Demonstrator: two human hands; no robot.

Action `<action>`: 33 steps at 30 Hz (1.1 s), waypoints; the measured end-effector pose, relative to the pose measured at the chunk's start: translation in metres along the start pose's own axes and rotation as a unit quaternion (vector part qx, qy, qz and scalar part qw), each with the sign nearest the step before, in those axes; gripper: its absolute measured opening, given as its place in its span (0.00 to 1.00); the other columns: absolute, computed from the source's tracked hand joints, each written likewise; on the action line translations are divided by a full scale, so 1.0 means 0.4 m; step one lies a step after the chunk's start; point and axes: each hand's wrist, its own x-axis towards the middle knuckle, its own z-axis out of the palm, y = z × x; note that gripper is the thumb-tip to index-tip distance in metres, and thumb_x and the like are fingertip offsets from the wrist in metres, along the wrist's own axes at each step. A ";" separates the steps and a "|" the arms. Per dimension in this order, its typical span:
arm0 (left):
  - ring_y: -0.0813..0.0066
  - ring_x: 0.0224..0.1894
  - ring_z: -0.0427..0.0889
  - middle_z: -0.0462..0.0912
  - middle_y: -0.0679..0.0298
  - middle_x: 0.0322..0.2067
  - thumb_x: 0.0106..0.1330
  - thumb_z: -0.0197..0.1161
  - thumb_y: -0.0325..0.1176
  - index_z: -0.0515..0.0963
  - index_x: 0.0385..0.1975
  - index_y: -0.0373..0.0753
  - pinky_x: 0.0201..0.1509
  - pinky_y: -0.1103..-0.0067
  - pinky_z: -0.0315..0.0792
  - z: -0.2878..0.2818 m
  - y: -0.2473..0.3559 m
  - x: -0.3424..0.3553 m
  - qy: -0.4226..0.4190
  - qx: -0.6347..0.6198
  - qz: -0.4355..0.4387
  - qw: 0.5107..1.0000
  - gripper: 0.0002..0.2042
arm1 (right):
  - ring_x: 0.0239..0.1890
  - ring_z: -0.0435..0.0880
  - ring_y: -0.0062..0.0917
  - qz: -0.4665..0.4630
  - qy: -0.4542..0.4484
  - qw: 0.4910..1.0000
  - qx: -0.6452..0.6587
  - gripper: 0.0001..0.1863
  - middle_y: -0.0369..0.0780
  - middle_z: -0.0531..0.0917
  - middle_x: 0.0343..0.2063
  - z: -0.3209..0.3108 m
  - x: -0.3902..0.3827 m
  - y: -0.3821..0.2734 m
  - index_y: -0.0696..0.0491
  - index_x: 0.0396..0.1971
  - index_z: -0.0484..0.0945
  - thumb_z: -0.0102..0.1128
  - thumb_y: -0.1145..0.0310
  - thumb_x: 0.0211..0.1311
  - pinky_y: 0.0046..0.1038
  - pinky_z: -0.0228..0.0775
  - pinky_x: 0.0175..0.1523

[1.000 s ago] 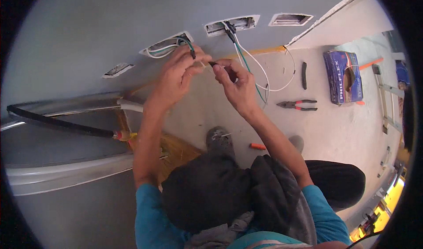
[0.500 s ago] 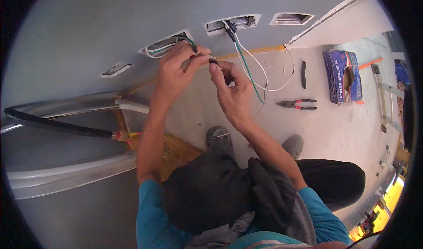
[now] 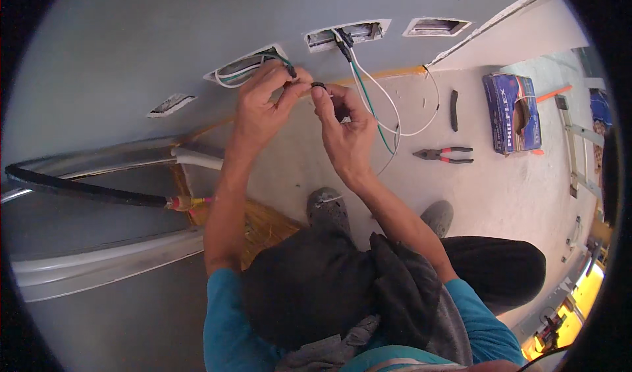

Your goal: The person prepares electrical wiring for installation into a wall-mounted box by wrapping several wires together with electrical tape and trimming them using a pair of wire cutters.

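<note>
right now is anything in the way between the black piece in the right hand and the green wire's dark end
In this view, the fingertips of the left hand lie between the black piece in the right hand and the green wire's dark end. Nothing else visible does; the pliers lie aside.

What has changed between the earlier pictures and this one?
The right hand has shifted slightly left, carrying the small black piece it grips slightly up the picture. The right shoe now shows more fully past the forearm. Nothing was visibly picked up or let go. The left hand stays by the black-ended green wire; pliers and blue box lie unmoved.
</note>
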 end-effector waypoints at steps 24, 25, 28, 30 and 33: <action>0.63 0.39 0.85 0.86 0.60 0.36 0.61 0.64 0.17 0.85 0.38 0.39 0.44 0.73 0.79 -0.014 -0.008 -0.005 -0.044 0.032 0.018 0.998 0.10 | 0.20 0.74 0.21 -0.109 0.006 0.993 -0.047 0.09 0.40 0.82 0.21 0.000 0.005 0.033 0.57 0.36 0.85 0.71 0.68 0.63 0.26 0.67 0.27; 0.63 0.39 0.85 0.86 0.60 0.36 0.61 0.64 0.17 0.85 0.38 0.39 0.44 0.73 0.79 -0.018 -0.010 -0.007 -0.044 0.032 0.018 0.998 0.10 | 0.20 0.74 0.21 -0.109 0.005 0.993 -0.046 0.09 0.40 0.82 0.21 -0.001 0.004 0.033 0.57 0.36 0.85 0.71 0.68 0.63 0.26 0.67 0.27; 0.64 0.40 0.84 0.85 0.60 0.37 0.60 0.64 0.18 0.86 0.38 0.38 0.44 0.73 0.79 -0.028 -0.008 -0.010 -0.057 0.043 0.005 0.997 0.10 | 0.21 0.77 0.26 -0.151 0.003 0.985 -0.088 0.08 0.41 0.82 0.21 -0.002 -0.001 0.035 0.55 0.36 0.85 0.72 0.68 0.61 0.29 0.68 0.30; 0.64 0.40 0.84 0.85 0.59 0.38 0.60 0.64 0.17 0.86 0.39 0.38 0.44 0.73 0.79 -0.035 -0.004 -0.005 -0.091 0.022 -0.010 0.996 0.11 | 0.23 0.78 0.29 -0.157 0.007 0.984 -0.085 0.07 0.40 0.83 0.22 -0.001 0.000 0.040 0.53 0.36 0.85 0.72 0.69 0.60 0.30 0.68 0.32; 0.64 0.41 0.84 0.84 0.59 0.38 0.60 0.65 0.17 0.86 0.39 0.37 0.44 0.73 0.79 -0.034 -0.009 -0.004 -0.094 0.004 -0.024 0.995 0.10 | 0.23 0.79 0.29 -0.151 0.003 0.985 -0.085 0.07 0.40 0.83 0.22 -0.005 0.000 0.037 0.53 0.36 0.85 0.72 0.69 0.60 0.31 0.69 0.33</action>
